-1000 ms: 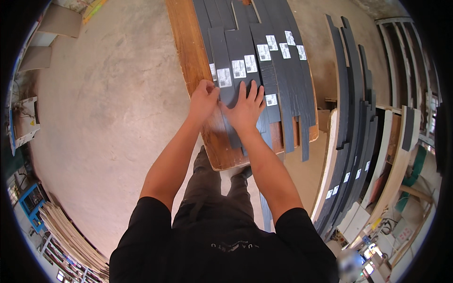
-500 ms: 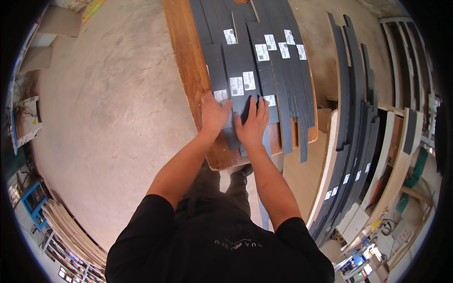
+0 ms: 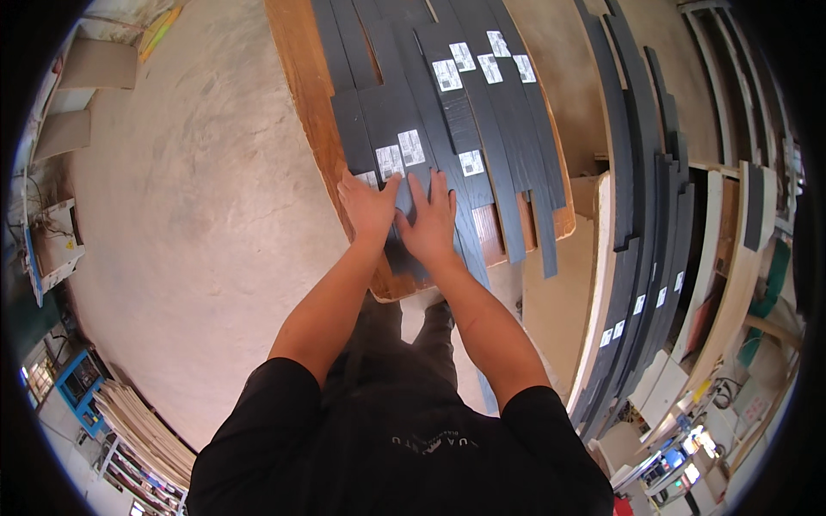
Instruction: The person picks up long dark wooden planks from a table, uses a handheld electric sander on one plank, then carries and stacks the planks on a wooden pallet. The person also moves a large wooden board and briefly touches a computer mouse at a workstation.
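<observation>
Long dark grey boards [image 3: 391,116] with white labels lie side by side on a brown wooden tabletop [image 3: 303,90]. My left hand [image 3: 368,206] rests on the near end of the leftmost boards, its thumb spread from the fingers, which reach the boards' left edge. Close beside it, my right hand [image 3: 428,219] lies over the neighbouring board with its fingers apart. A white label [image 3: 390,162] shows just beyond my hands, and another [image 3: 367,181] is partly covered by my left hand. The undersides of the boards are hidden.
On the right, a stack of similar dark boards [image 3: 632,189] lies on a pale-edged panel [image 3: 600,258]. Farther right stands a rack [image 3: 723,82]. Stacked wooden sheets [image 3: 142,421] are at the lower left, near a blue-framed item [image 3: 73,387]. Concrete floor [image 3: 189,198] borders the table's left side.
The table and boards have shifted left and slightly upward in view. Both hands have moved left, staying on the near boards. One label farther up the boards no longer shows.
</observation>
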Tool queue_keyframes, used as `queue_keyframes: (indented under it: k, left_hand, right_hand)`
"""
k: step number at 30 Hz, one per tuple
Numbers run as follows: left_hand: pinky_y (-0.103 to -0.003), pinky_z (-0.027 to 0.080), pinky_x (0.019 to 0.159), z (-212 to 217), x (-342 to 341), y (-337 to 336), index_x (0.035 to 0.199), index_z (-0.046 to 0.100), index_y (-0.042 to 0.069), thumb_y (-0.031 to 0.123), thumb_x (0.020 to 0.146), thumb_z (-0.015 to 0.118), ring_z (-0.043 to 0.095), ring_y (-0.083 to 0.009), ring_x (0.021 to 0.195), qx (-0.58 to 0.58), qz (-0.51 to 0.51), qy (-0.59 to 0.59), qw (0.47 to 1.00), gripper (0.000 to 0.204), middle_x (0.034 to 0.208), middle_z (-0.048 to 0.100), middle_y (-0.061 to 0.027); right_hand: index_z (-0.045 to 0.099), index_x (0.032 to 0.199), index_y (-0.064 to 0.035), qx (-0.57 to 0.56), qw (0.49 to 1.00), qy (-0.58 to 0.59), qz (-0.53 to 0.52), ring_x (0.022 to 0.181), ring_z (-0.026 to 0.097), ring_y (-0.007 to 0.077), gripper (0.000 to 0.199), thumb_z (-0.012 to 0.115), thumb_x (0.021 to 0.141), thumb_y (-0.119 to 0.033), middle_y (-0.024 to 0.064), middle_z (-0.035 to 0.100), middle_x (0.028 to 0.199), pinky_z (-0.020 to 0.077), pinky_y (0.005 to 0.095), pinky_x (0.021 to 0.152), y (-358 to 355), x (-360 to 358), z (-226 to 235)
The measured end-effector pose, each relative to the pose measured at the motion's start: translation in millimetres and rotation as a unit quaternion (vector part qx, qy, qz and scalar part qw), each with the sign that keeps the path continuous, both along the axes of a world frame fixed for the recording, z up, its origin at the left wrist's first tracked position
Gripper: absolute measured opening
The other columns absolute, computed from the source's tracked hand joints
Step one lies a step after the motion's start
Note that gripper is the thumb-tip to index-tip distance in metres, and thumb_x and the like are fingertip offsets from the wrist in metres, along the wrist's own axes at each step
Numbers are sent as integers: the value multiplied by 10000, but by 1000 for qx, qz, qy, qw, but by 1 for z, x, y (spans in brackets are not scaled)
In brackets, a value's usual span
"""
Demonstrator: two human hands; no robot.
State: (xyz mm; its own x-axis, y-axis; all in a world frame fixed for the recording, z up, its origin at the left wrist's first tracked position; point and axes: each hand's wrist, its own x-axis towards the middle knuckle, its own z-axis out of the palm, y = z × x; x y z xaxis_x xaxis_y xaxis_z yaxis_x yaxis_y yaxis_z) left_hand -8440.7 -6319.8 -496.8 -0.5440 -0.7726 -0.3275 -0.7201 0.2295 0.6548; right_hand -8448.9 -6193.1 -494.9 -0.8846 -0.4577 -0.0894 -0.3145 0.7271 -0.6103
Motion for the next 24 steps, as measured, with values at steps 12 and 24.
queue_keyframes:
  k: [12,24]
  left_hand:
    - [-404,560,886,12,54,-3,1251,547,-71,269,713,897,697,-337,1018,131,76,22,988,726,1118,691,-229]
    - [-378,563,808,-11,93,-3,1231,565,-48,244,705,914,687,-299,926,-93,-15,-42,995,695,1129,672,-200]
  right_hand:
    - [414,1517,-41,-83,995,-54,4,1482,291,499,854,816,771,-144,313,306,1587,320,511,1191,20,52,10]
    - [301,1550,10,-113,985,-119,-44,1430,382,474,959,805,741,-98,297,352,1562,373,465,1165,15,80,13]
